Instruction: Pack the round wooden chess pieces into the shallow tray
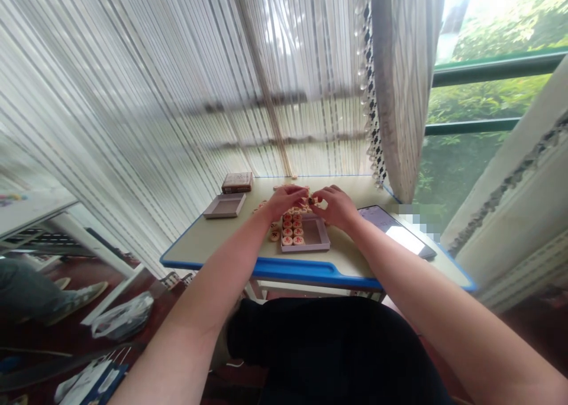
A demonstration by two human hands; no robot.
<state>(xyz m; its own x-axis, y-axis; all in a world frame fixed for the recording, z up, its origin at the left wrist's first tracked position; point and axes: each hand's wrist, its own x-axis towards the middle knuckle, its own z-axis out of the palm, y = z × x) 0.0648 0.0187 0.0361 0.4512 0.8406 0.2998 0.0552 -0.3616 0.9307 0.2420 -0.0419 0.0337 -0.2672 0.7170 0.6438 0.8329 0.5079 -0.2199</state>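
Note:
Round wooden Chinese chess pieces with red characters (298,231) stand in two columns in the left part of a shallow open box (320,246). Beyond the box, my right hand (339,206) pinches a dark-marked Chinese chess piece (311,201) between thumb and fingers. Just left of it is my left hand (286,201), fingers bent together at the tips; what they hold, if anything, is hidden. More loose pieces lie under and around both hands, partly covered. One loose piece (274,236) rests on the table left of the box.
The cream table (195,242) has a blue edge. On its left are an empty box lid (225,205) and a brown printed box (237,182). A tablet-like device (394,230) lies at right. String curtains (177,85) hang behind; a plastic bag (124,316) sits on the floor.

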